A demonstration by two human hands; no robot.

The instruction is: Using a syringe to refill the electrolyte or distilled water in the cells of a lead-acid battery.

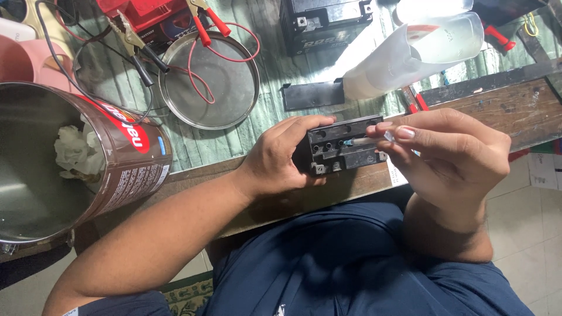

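1. The right hand (pixel 453 155) is closed in a pinch, thumb and forefinger gripping a thin clear tube (pixel 374 139) whose free end reaches to the row of round filler holes on top of the small black battery (pixel 342 149).
2. The left hand (pixel 281 158) is curled around the battery's left end, fingers over its far side and thumb on the near side, steadying it.
3. The battery sits at the near edge of the worktop (pixel 503 111), partly over the person's lap. Its long axis runs left to right across the view, the holed top face turned up toward the camera; the tube lies almost along that axis, tip pointing left.
4. Judged risks: the tube tip could slip from its hole if the pinch shifts, letting any liquid in it run over the casing or onto the lap below. The battery, so near the edge, could tip off if the left hand loosens.
5. Further out: a clear plastic bottle (pixel 421 52) lies tilted just behind, a round metal sieve (pixel 209 82) with red clip leads (pixel 208 26) to the left, and a large open tin (pixel 70 164) at far left.
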